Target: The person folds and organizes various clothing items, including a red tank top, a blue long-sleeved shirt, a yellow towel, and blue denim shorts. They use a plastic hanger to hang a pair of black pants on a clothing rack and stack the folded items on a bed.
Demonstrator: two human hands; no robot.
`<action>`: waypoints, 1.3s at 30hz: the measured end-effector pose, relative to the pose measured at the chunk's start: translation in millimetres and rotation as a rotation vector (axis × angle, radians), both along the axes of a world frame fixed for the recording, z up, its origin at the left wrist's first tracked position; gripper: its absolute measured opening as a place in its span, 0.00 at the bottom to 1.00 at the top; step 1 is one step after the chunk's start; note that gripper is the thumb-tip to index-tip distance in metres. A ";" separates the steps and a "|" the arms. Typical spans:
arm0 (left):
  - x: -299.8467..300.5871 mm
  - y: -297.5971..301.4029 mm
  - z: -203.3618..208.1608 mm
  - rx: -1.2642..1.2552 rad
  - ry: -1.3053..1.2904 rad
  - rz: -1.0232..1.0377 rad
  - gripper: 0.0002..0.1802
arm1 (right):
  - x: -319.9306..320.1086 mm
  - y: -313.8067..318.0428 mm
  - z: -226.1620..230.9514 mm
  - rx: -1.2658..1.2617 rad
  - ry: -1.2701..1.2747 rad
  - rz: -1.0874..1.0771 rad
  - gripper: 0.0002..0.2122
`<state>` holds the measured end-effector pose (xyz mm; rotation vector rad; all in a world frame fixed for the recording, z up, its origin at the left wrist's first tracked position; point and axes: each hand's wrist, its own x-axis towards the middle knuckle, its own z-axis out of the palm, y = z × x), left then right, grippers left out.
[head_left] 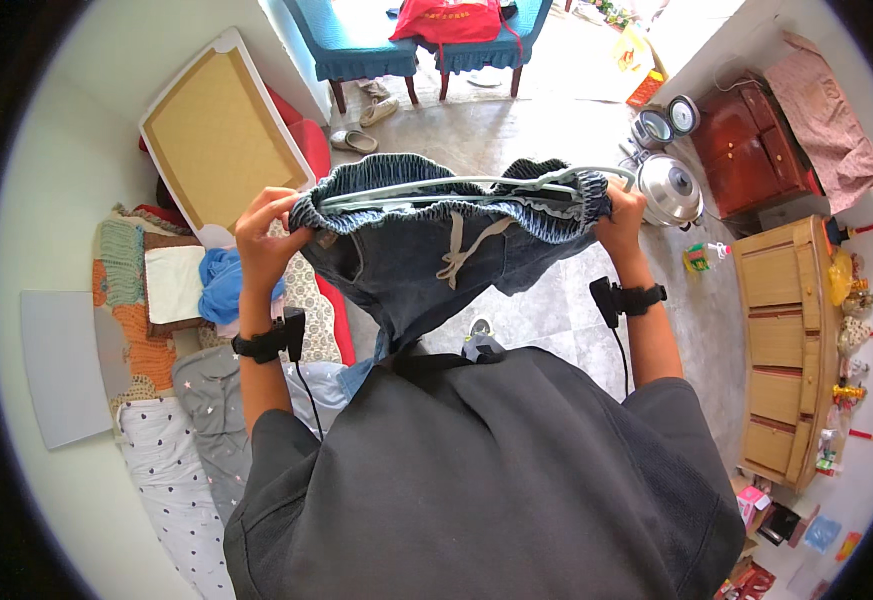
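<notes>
A pair of dark blue denim trousers (401, 275) with an elastic waistband hangs stretched out before me. A beige drawstring (453, 252) is tied in a bow at its front. Inside the open waist lies a pale clothes hanger (436, 184), and its hook sticks out on the right. My left hand (264, 232) is closed on the left end of the waistband. At the other end, my right hand (619, 218) grips the waistband beside the hanger's hook; some of its fingers are hidden behind the cloth. The trouser legs drop toward my body, partly covered by my dark shirt.
On the left is a bed with a grey starred blanket (204, 400) and a blue cloth (222, 284). Blue-covered chairs (366, 50) stand ahead. A metal pot (670, 190), a bottle (701, 257) and a wooden cabinet (776, 345) are to the right.
</notes>
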<state>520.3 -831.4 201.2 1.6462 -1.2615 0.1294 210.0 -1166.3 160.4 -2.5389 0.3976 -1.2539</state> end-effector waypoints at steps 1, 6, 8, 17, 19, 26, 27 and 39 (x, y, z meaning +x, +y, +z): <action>0.3 2.3 1.6 0.004 -0.001 0.001 0.18 | 1.8 1.8 1.2 -0.031 0.021 -0.002 0.03; -1.6 11.5 15.2 0.106 -0.040 -0.027 0.19 | 13.0 4.5 18.5 -0.140 0.042 0.012 0.09; 2.3 13.5 14.6 0.119 -0.002 -0.049 0.19 | 15.7 6.8 23.6 -0.172 0.106 -0.004 0.10; 39.6 -8.9 14.5 0.074 0.286 -0.318 0.13 | 43.4 11.0 23.4 -0.024 0.257 -0.035 0.06; 44.4 -13.2 14.2 0.094 0.351 -0.358 0.12 | 47.7 10.0 19.8 -0.019 0.226 -0.047 0.05; 47.9 -10.2 4.5 -0.096 0.401 -0.194 0.13 | 36.6 19.1 17.6 0.137 0.193 -0.349 0.05; 48.9 -9.4 0.2 -0.106 0.394 -0.188 0.13 | 32.6 16.4 10.9 0.176 0.156 -0.354 0.06; 47.4 -26.2 -7.1 0.233 1.028 -0.360 0.13 | 35.1 40.2 -1.6 0.518 -0.114 -0.066 0.05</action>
